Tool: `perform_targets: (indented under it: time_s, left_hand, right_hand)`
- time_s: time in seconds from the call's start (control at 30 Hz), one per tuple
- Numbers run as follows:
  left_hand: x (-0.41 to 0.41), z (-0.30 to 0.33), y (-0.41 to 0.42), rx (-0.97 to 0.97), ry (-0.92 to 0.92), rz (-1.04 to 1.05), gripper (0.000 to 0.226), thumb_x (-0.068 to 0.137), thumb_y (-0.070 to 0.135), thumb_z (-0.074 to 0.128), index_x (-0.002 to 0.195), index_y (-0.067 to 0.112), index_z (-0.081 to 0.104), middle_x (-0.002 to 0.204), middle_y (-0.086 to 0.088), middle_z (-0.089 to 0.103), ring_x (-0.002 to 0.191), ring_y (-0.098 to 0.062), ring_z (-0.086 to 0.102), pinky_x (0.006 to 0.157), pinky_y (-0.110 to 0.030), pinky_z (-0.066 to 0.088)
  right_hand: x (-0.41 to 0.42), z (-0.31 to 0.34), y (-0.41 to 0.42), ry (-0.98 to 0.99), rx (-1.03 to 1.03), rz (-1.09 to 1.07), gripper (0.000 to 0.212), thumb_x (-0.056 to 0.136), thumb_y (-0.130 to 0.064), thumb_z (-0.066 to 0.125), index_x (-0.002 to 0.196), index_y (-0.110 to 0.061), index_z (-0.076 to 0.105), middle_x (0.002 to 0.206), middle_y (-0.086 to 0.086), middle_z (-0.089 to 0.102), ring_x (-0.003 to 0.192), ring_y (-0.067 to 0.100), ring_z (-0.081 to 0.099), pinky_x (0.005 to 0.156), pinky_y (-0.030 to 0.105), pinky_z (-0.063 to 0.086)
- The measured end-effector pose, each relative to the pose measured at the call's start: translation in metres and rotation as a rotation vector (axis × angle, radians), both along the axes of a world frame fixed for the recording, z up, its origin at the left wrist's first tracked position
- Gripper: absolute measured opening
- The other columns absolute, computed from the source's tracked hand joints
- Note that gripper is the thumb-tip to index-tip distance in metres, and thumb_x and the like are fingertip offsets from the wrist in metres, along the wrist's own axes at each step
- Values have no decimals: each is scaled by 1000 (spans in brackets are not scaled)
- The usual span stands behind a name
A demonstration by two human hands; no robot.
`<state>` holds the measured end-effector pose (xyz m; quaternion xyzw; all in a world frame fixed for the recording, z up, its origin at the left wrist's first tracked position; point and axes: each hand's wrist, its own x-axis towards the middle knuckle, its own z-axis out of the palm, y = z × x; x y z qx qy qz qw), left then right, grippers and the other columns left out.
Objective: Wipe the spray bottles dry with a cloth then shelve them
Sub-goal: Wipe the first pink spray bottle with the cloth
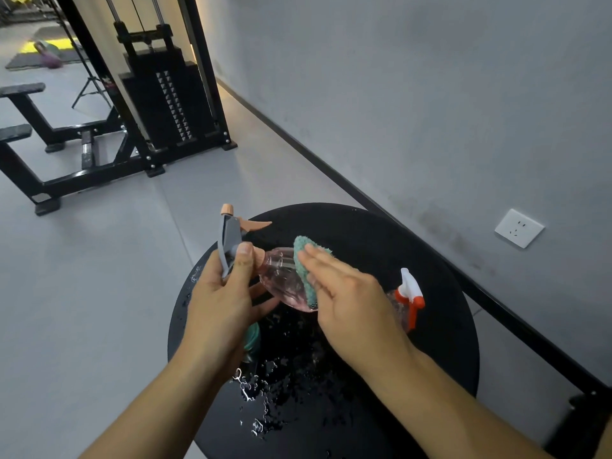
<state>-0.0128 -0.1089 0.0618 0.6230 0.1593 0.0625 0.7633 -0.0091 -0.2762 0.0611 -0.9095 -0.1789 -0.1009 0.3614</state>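
Gripping the pink spray bottle [281,276] by its neck in my left hand [220,303] above the wet black table [381,243], I press the teal cloth [306,270] on with flat right-hand [347,299] fingers; I should rotate it, covering every side.

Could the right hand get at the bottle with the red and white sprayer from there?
Probably yes: the red-and-white-topped bottle stands just beyond the right hand, nothing between, though that hand is pressing the cloth.

Two bare forearms — no sleeves, no gloves.
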Motion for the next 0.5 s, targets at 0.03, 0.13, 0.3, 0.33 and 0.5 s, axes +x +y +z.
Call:
perform_targets:
  time_s: [0.03, 0.13, 0.3, 0.33, 0.5]
  left_hand:
    - [0, 0, -1, -1, 2, -2, 26, 108, 39, 55, 117, 16, 64, 104, -4, 80, 96, -26, 80, 78, -41, 65]
    - [-5, -1, -6, 1, 12, -24, 29, 108, 38, 55, 123, 15, 64, 104, -3, 81, 97, -26, 80, 79, -41, 66]
    - [-1, 2, 2, -21, -14, 0, 28, 108, 39, 54, 115, 14, 63, 107, -5, 80, 97, -26, 80, 80, -43, 65]
    - [0, 2, 3, -24, -14, 7, 26, 108, 40, 54, 113, 16, 62, 106, -4, 80, 96, -25, 80, 79, -42, 65]
    - [-5, 0, -3, -15, 0, -24, 30, 108, 40, 54, 117, 12, 63, 100, 0, 80, 94, -24, 80, 78, -40, 66]
  right_hand:
    - [-2, 0, 2, -3, -23, 12, 50, 102, -7, 50, 148, -25, 46, 153, -12, 44, 141, -7, 29, 117, 18, 28]
    - [-6, -1, 7, -20, -89, 81, 53, 100, -5, 50, 150, -21, 44, 154, -8, 43, 145, 0, 30, 119, 24, 29]
    - [0, 0, -2, -22, -50, 15, 52, 102, -8, 48, 150, -28, 42, 155, -14, 40, 143, -7, 26, 116, 14, 24]
    - [-1, 0, -2, -25, -53, 9, 53, 102, -8, 49, 151, -27, 41, 155, -14, 39, 143, -7, 25, 115, 12, 21]
    - [-7, -5, 8, -80, -131, 98, 57, 97, -2, 51, 151, -20, 43, 156, -7, 41, 147, 1, 26, 120, 27, 26]
